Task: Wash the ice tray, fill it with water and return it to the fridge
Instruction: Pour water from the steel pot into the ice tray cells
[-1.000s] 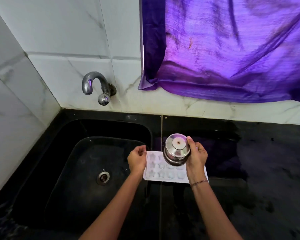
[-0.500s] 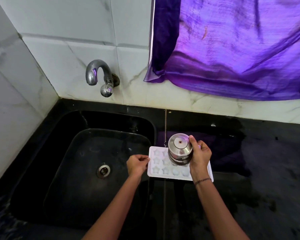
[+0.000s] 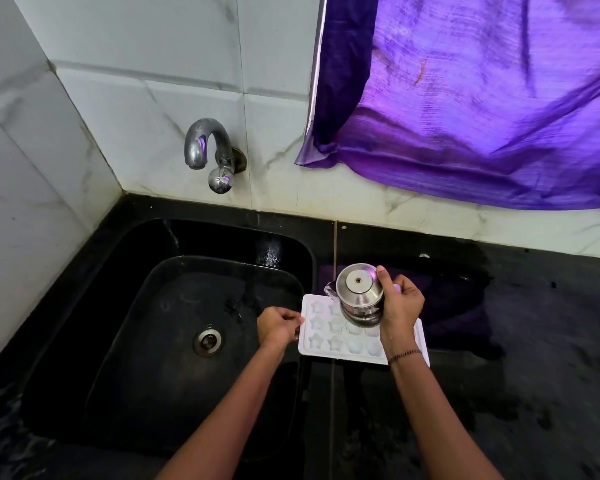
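We're mid-fill, we reckon: ice tray (image 3: 329, 336) on the counter (image 3: 499, 375) by the right edge of the sink (image 3: 153, 237), left hand (image 3: 278, 325) pinching its rim, right hand (image 3: 400, 306) gripping a steel pot (image 3: 359, 292) tipped over it. Fridge trip left.

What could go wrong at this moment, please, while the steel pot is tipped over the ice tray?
1. The right hand tips the steel pot steeply over the ice tray. Too fast a pour would likely overshoot the small cells and flood the black counter.
2. The left hand only pinches the tray's left edge, right beside the sink. A nudge could tilt the tray and spill any filled cells.
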A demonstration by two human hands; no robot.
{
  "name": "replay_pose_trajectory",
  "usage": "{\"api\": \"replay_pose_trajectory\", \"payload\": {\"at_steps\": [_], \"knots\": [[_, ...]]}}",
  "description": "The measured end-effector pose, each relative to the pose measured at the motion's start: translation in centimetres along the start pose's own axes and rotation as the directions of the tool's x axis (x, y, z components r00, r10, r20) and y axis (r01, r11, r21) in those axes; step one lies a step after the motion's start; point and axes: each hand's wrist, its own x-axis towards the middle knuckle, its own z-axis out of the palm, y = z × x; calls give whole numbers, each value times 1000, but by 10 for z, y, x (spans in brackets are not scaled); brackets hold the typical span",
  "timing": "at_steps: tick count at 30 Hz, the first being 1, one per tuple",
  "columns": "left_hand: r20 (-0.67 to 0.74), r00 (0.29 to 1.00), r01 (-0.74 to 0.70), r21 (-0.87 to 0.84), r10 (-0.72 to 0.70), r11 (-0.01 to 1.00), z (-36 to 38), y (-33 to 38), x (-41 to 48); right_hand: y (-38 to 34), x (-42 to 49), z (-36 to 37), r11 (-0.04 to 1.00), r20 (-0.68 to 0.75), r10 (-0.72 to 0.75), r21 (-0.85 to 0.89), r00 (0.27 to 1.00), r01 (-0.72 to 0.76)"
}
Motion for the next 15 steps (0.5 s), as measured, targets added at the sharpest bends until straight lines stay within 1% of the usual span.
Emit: {"api": "replay_pose_trajectory", "payload": {"at_steps": [11,15], "knots": [[-2,1000,-11,-18,11,1000,-1,-1,0,0,-1,2,997,17,-30,-64,999,31],[7,1000,-3,-25,4,1000,-1,-2,1,-1,-3,2,998,19,-33,-55,999,34]]}}
